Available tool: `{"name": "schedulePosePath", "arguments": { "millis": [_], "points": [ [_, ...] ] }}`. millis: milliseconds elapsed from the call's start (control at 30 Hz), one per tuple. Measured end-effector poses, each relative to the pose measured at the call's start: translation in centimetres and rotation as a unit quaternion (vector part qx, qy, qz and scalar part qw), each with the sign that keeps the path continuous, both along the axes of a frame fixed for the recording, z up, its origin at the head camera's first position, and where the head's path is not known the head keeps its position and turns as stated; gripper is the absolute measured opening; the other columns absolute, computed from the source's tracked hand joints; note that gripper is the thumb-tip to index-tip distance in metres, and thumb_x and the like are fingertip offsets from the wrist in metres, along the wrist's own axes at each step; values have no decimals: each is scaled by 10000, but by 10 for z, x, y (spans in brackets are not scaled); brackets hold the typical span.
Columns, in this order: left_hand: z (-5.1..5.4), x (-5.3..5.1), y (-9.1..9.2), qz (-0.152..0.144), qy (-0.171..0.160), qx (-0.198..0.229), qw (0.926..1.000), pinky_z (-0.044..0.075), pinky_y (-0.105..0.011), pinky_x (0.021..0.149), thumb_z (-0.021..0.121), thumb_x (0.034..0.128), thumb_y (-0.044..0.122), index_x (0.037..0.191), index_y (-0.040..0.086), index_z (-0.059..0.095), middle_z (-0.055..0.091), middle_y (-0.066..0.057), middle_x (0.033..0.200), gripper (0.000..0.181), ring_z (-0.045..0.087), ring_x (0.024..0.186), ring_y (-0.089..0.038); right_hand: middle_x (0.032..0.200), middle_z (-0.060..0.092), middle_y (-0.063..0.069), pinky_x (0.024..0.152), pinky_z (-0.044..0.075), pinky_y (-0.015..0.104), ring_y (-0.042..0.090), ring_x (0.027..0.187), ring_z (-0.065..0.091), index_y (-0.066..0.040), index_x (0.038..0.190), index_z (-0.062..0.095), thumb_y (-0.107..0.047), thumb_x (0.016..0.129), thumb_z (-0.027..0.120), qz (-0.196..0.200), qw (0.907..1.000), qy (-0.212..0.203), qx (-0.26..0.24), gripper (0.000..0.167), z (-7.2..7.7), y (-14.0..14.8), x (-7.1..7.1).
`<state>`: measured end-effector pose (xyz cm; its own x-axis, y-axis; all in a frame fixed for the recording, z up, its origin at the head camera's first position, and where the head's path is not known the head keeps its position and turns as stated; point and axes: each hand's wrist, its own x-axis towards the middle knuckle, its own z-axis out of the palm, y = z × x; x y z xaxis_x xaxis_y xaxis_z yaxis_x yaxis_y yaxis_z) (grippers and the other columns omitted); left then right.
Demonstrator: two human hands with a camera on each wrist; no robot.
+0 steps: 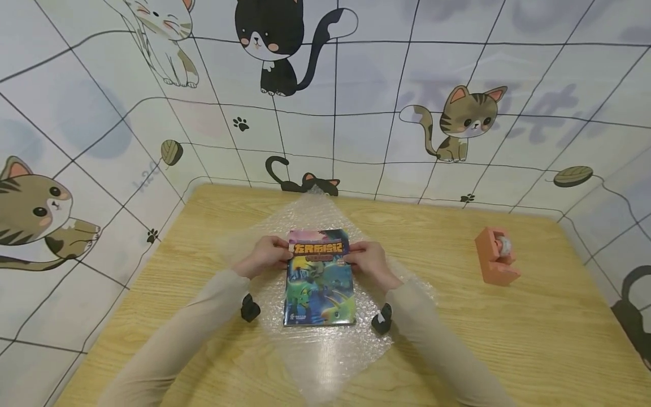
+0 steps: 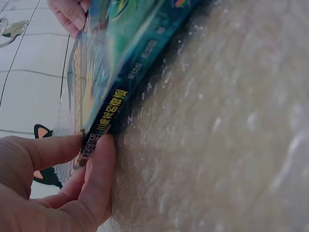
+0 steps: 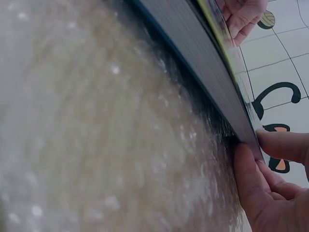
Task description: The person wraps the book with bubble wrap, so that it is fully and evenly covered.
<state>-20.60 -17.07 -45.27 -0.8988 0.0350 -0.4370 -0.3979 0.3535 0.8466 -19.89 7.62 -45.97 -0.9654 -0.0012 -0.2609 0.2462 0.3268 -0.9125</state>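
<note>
A colourful book [image 1: 319, 288] with dinosaurs on its cover lies over a sheet of bubble wrap [image 1: 325, 356], whose corners point toward the wall and the near edge. My left hand [image 1: 265, 254] pinches the book's spine side near the top, thumb above and fingers below, as the left wrist view shows. On the opposite side my right hand [image 1: 371, 262] pinches the page edge near the top. The right wrist view shows the book's pages [image 3: 207, 72] just over the bubble wrap [image 3: 106, 125], with a dark gap beneath.
An orange tape dispenser [image 1: 495, 260] with a roll of tape stands on the right of the wooden table [image 1: 539, 328]. Behind and beside the table hangs a white gridded backdrop [image 1: 366, 130] printed with cats. Black wrist cameras [image 1: 250, 308] sit at both wrists.
</note>
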Motion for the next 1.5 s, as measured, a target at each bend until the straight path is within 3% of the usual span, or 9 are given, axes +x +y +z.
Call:
{"name": "schedulePosePath", "arguments": {
  "millis": [233, 867, 1300, 1500],
  "points": [
    [1, -2, 17, 152, -11, 0, 9999, 568, -273, 635, 645, 835, -24, 1096, -96, 540, 584, -215, 1029, 290, 601, 776, -190, 910, 679, 218, 548, 551, 261, 108, 541, 594, 97, 1012, 657, 13, 752, 716, -70, 9998, -25, 158, 280, 5, 14, 0],
    [3, -7, 40, 54, 83, -58, 9999, 568, -276, 636, 668, 825, -9, 1067, -69, 582, 600, -207, 1037, 263, 604, 787, -193, 945, 664, 236, 524, 542, 250, 115, 512, 576, 100, 978, 647, -1, 758, 726, -65, 9984, -54, 564, 255, 7, 36, -1],
    [7, -5, 52, 138, 444, -599, 9971, 572, -299, 654, 675, 820, -9, 1007, -58, 621, 619, -196, 998, 201, 631, 817, -233, 971, 649, 206, 502, 501, 219, 120, 589, 568, 59, 949, 652, -33, 767, 736, -111, 9946, -210, 1014, 220, 10, 38, -3],
    [4, -3, 56, 169, 721, -903, 9932, 571, -293, 643, 678, 816, -23, 984, -72, 666, 648, -193, 969, 175, 617, 790, -201, 921, 663, 167, 539, 460, 211, 163, 716, 565, 49, 911, 670, -56, 754, 757, 40, 9897, -5, 1433, 208, 10, 39, -4]
  ]
}}
